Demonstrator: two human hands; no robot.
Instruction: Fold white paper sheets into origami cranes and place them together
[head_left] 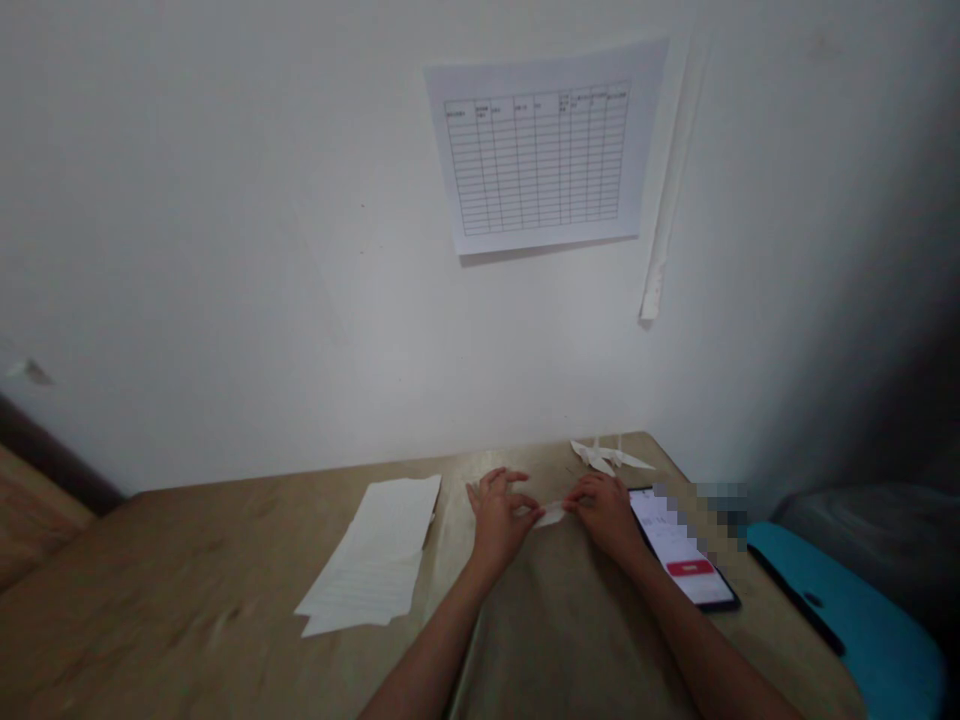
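Note:
Between my two hands, just above or on the table, is a small strip of white paper (pixel 551 516). My left hand (pixel 501 512) pinches its left end with thumb and forefinger, the other fingers raised. At the strip's right end, my right hand (pixel 602 508) closes its fingertips on the paper. A stack of white lined paper sheets (pixel 375 555) lies to the left of my left hand. Beyond my right hand, near the table's back corner, rest several folded white paper pieces (pixel 609 457).
A phone (pixel 686 560) with a lit screen lies right beside my right forearm. The brown table (pixel 210 580) meets a white wall, where a printed table sheet (pixel 547 150) hangs. A blue chair or stool (pixel 855 620) stands beyond the table's right edge.

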